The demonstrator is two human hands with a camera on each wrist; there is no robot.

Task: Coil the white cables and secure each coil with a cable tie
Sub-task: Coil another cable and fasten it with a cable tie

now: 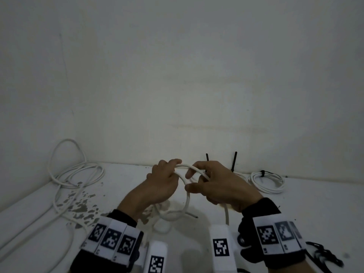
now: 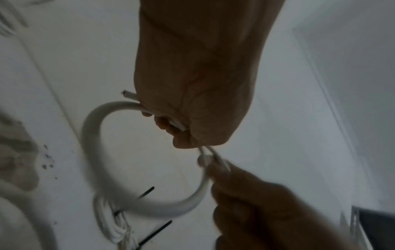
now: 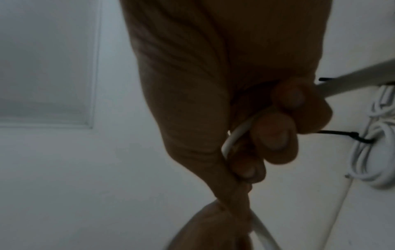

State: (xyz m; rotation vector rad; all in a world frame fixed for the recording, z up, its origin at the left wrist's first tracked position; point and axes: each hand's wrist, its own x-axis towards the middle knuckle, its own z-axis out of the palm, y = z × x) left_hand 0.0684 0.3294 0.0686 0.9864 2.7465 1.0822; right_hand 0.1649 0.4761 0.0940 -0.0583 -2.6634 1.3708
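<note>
Head view, hands: I see two hands above the white tabletop (image 1: 216,229). The left hand (image 1: 160,185) and the right hand (image 1: 220,186) are close together, and each has its grip closed around the same white cable (image 1: 187,201).
Head view, cable in work: one loop hangs between the two hands; one cut end (image 1: 194,216) lies on the tabletop below them.
Head view, other cables: I count one loose pile of cable (image 1: 78,174) at the far left, near the wall, and one finished coil (image 1: 267,182) at the far right with one black cable tie (image 1: 263,173) around it.
Head view, ties: two more black ties (image 1: 234,161) stand up behind the right hand; what they hold is hidden.
Left wrist view: the fingers (image 2: 164,123) of the left hand curl around the cable, two strands pass through the grip, and one short end (image 2: 128,94) sticks out. The loop (image 2: 89,135) goes round to the right hand below.
Right wrist view: the fingers (image 3: 275,135) of the right hand are curled on one strand (image 3: 230,140). At the right edge I see tied coils (image 3: 376,152), blurred, so I cannot count them.
</note>
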